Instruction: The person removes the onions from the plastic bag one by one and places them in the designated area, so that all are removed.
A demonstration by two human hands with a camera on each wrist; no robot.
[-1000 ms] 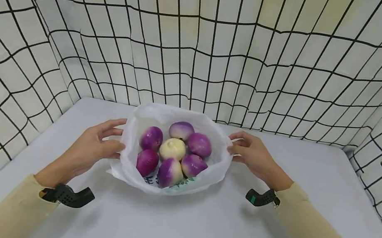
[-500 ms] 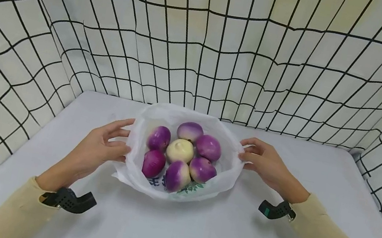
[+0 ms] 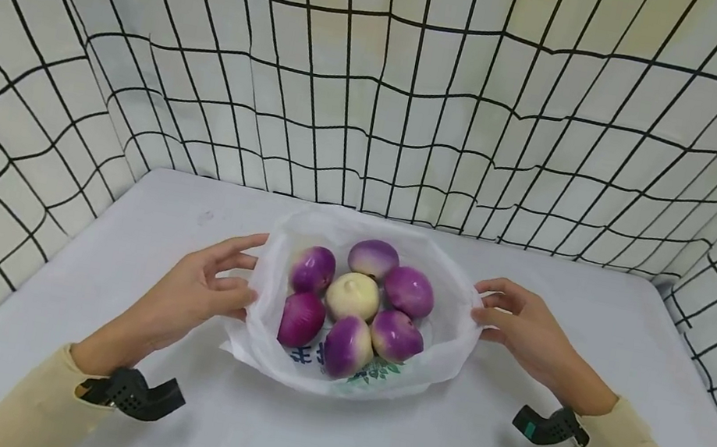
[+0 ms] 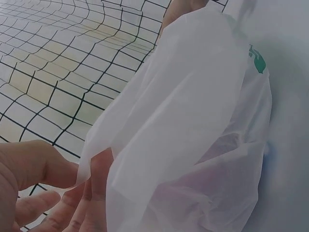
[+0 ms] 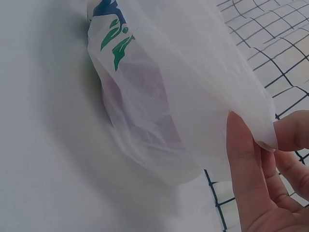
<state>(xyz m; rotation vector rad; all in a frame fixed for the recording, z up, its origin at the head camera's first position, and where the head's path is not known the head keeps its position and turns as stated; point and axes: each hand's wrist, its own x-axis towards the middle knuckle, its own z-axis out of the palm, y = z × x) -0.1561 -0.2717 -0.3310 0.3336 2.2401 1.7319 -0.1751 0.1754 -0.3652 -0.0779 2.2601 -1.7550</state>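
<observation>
At the left, your left hand (image 3: 200, 296) pinches the rim of the white plastic bag (image 3: 456, 351) between thumb and fingers. The bag sits open on the white table (image 3: 322, 439), between your hands. Six purple onions (image 3: 409, 293) lie inside it around one pale onion (image 3: 353, 296). Beneath the front ones you can see blue characters (image 3: 301, 355) printed on the bag—partly covered, so not readable—and, to their right, a green leaf print (image 3: 376, 370). At the right, your right hand (image 3: 525, 333) pinches the opposite rim, film caught between thumb and fingers. Against half a second ago, you have the bag and onions farther right and slightly nearer you—both hands have moved along, and the mouth looks a little wider.
</observation>
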